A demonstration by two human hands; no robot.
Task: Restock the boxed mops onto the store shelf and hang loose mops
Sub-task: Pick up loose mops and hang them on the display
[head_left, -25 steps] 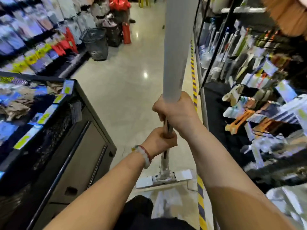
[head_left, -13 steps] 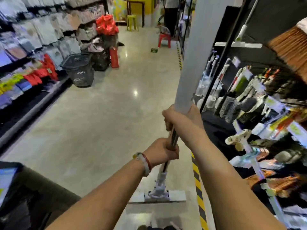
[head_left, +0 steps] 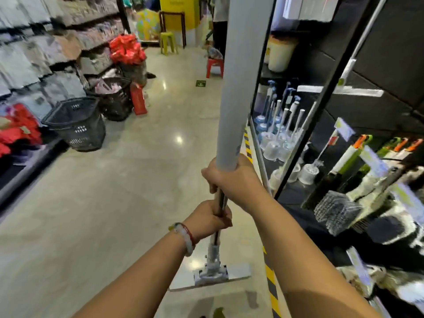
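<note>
1. Gripped the mop (head_left: 216, 246) with both hands, one above the other on its thin metal shaft, presumably to keep the long, top-heavy thing steady.
2. Right hand (head_left: 234, 180) clamped round the shaft just under the lower end of the pale sleeve (head_left: 238, 76) covering the upper handle; fingers curled tight, thumb side against the sleeve's rim.
3. Left hand (head_left: 207, 220), wrist wearing a beaded bracelet (head_left: 185, 235), closed round the shaft just below the right, the two fists nearly touching.
4. Held upright and slightly tilted, flat head (head_left: 212, 275) low over the aisle floor (head_left: 128, 203); whether touching the floor or hanging just above, cannot tell.
5. Stood close to the front edge of the dark store shelf (head_left: 296, 143) on the right, beside the yellow-and-black floor strip (head_left: 270, 283), likely to bring the loose mop to a hanging place.
6. Another mop (head_left: 344, 88) already hung high on that shelf's back panel, suggesting where this one belonged.
7. Black baskets (head_left: 75, 125) and red packs (head_left: 127, 50) stood well apart along the aisle's left edge.
</note>
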